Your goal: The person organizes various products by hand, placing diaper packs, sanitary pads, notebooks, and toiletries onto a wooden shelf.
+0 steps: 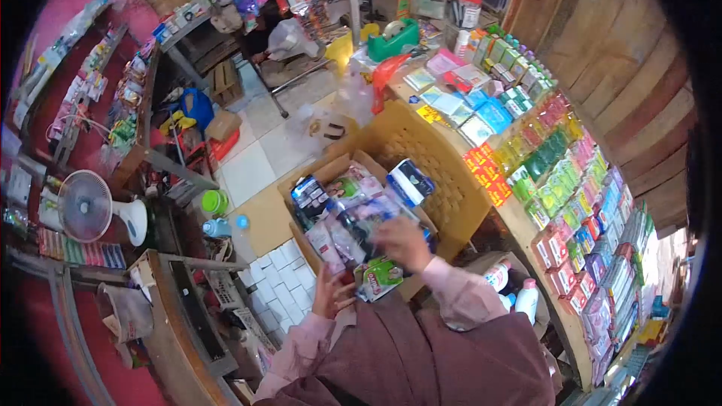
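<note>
An open cardboard box full of plastic-wrapped packets stands in front of me. My right hand is over its right part, blurred, beside a dark packet; its fingers are smeared by motion. At the box's near left corner is my left hand, fingers apart, holding nothing I can see. Close to both hands, a green and white packet lies at the near edge. A blue and white packet rests at the far right corner, and a dark blue packet at the far left.
Right of the box runs a counter covered with small packs and boxes. Behind the box is a yellow woven panel. White bottles stand near my right arm. To the left are a fan, a green container and shelves.
</note>
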`<state>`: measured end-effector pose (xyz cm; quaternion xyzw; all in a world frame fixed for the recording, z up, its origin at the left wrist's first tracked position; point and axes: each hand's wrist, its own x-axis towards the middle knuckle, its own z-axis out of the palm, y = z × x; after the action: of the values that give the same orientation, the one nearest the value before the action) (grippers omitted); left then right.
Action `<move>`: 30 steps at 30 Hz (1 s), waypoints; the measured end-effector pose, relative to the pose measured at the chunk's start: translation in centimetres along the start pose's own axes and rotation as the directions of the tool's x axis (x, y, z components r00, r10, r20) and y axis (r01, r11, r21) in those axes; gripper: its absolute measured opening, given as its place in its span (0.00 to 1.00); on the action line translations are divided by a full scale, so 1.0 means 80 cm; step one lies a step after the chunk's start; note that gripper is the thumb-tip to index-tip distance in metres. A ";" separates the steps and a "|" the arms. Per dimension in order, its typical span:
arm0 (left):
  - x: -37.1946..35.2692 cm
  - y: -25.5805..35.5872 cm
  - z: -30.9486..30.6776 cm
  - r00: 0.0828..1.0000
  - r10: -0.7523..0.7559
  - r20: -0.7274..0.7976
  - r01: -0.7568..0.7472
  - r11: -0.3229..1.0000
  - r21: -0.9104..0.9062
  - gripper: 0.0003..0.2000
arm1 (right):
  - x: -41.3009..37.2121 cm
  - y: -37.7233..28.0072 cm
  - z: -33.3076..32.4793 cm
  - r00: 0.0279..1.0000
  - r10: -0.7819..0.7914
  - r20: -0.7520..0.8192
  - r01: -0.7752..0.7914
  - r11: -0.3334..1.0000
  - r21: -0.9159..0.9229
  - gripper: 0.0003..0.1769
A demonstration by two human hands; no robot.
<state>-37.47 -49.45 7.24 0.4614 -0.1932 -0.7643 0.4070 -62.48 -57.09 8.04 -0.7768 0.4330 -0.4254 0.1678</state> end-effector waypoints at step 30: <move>-0.059 -0.021 -0.044 0.986 0.164 0.018 -0.163 0.985 -0.052 0.33 | -0.026 0.282 -0.003 0.588 0.808 0.039 -0.800 0.574 0.176 0.28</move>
<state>-34.01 -44.40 6.90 0.4249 -0.2156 -0.7382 0.4775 -75.19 -68.20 -7.14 -0.4682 0.7027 -0.3566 0.3998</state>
